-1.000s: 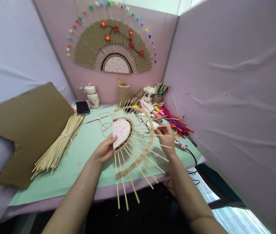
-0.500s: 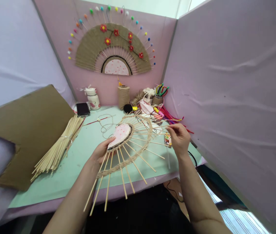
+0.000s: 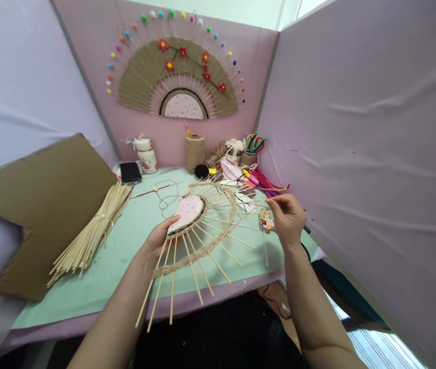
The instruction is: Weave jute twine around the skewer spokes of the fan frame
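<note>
My left hand is closed around the lower left of a woven fan, its thumb on the pink dotted half-circle centre. Thin wooden sticks spread out from that centre, and a band of beige twine is woven across them. Near the stick tips on the right, my right hand is pinched, thumb against forefinger, on what looks like a thin strand of twine; the strand is hard to see. Below those fingertips lies a small colourful patterned item.
A bundle of sticks and brown cardboard are at the left. Behind stand a bottle, a twine spool and a scissors holder. A finished fan hangs on the back panel. Purple partition walls flank the table.
The fan has shifted slightly left and tilted a little in my left hand. My right hand, still pinched, has moved slightly right, away from the stick tips.
</note>
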A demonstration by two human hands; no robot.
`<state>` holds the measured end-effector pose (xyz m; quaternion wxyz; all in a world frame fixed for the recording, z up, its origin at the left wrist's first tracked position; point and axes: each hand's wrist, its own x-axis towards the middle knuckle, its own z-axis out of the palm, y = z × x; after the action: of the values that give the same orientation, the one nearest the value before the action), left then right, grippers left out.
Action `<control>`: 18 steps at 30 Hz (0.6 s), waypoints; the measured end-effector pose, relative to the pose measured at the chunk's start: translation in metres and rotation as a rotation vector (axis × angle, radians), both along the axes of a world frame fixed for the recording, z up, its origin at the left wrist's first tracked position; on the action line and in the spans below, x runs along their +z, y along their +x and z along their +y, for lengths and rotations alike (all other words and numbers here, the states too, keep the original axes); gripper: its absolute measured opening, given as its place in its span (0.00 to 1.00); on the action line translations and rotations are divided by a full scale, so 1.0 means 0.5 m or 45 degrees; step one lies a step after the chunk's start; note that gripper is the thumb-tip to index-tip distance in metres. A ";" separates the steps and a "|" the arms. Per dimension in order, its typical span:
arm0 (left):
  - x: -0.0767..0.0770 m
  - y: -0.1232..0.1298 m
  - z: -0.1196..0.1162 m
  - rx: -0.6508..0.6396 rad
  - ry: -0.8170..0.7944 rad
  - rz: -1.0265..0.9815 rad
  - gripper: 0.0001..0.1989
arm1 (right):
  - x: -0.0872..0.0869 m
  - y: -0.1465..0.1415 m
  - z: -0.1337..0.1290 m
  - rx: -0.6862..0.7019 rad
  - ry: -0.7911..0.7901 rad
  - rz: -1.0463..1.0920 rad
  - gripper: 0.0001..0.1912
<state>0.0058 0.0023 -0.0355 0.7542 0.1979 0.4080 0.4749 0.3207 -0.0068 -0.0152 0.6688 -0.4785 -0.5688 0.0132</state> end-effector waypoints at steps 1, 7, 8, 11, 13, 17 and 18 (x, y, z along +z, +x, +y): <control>0.000 0.001 -0.001 -0.005 0.012 -0.003 0.20 | 0.000 0.000 0.001 -0.004 -0.011 0.006 0.12; 0.003 0.006 -0.006 -0.026 0.079 -0.035 0.23 | -0.005 0.006 0.009 0.129 -0.203 0.114 0.12; 0.003 0.006 -0.007 -0.022 0.099 -0.034 0.23 | -0.009 0.005 0.011 0.139 -0.250 0.141 0.12; -0.001 0.009 -0.010 -0.057 0.194 -0.021 0.25 | -0.025 -0.009 0.018 0.164 -0.390 0.225 0.14; -0.004 0.011 -0.013 -0.115 0.262 -0.019 0.27 | -0.039 -0.029 0.027 0.218 -0.458 0.262 0.14; -0.010 0.011 -0.016 -0.157 0.331 -0.026 0.30 | -0.055 -0.064 0.044 0.314 -0.508 0.302 0.14; -0.010 0.010 -0.016 -0.149 0.330 -0.022 0.30 | -0.055 -0.067 0.046 0.316 -0.502 0.309 0.14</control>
<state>0.0106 -0.0059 -0.0404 0.7522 0.3129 0.3244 0.4806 0.2870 0.0162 -0.0427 0.6193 -0.5210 -0.5253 0.2630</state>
